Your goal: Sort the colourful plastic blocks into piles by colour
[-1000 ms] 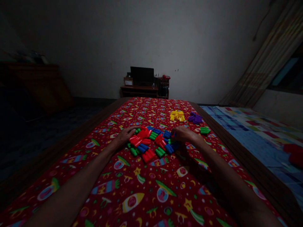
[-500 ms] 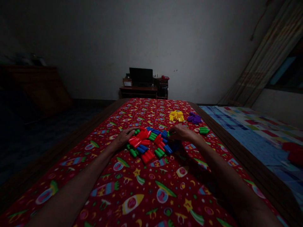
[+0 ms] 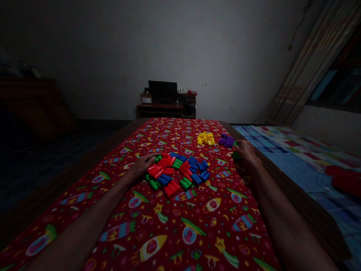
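A mixed pile of red, blue and green plastic pieces lies on a red rocket-print cloth. My left hand rests at the pile's left edge, fingers spread flat against red pieces. My right hand is far to the right, near the cloth's edge. Its fingers are curled down over a small group of green pieces, which it mostly hides. Beyond that hand lie a yellow group and a purple group.
The cloth covers a long wooden-edged surface. A checked blue mat with a red object lies to the right. A low cabinet with a dark screen stands at the far wall. The room is dim.
My right hand has left the mixed pile and moved right and away to the green group. My left hand has stayed at the pile's left edge.
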The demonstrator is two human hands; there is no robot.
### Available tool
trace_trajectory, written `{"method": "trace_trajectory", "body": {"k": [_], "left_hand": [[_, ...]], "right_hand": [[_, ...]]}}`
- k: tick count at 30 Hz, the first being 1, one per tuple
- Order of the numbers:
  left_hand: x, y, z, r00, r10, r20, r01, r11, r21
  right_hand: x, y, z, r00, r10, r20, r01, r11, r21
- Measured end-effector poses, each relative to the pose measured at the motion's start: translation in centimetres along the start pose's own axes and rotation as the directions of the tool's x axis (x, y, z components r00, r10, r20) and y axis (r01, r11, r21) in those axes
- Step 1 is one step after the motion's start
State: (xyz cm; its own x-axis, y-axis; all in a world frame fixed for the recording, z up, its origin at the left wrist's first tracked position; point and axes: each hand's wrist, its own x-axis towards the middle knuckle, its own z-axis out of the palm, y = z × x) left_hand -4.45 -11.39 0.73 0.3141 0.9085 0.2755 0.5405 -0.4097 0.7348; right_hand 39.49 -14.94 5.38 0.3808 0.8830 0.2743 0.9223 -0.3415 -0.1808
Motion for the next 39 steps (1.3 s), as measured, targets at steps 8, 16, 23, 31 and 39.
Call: {"method": "trace_trajectory", "body": {"k": [8, 16, 23, 31, 39], "left_hand": [[0.3, -0.6, 0.1, 1.0, 0.0, -0.005, 0.0, 1.0, 0.0], [0.5, -0.7, 0.2, 1.0, -0.006, -0.009, 0.006, 1.0, -0.009], [0.2, -0.2, 0.2, 1.0, -0.001, 0.011, 0.001, 1.0, -0.031], [0.7, -1.9, 0.3, 1.0, 0.015, 0.011, -0.015, 1.0, -0.024], [0.5, -1.1, 0.1, 1.0, 0.019, 0.007, -0.019, 1.0, 0.0]], "right_hand": [[0.5, 1.7, 0.9, 0.991, -0.021, 0.131, 0.015, 0.999, 0.045], [0.0, -3.2, -1.7, 0.982, -0.183, -0.053, 0.187, 0.976, 0.107], [-8.2, -13.5, -3.5, 0.488, -0.803, 0.343, 0.693, 0.595, 0.407], [-14.8, -15.7, -2.1, 0.408, -0.873, 0.269, 0.892, 0.443, 0.086], [-5.6, -11.2, -2.1, 0.804, -0.586, -0.101, 0.594, 0.801, 0.076]]}}
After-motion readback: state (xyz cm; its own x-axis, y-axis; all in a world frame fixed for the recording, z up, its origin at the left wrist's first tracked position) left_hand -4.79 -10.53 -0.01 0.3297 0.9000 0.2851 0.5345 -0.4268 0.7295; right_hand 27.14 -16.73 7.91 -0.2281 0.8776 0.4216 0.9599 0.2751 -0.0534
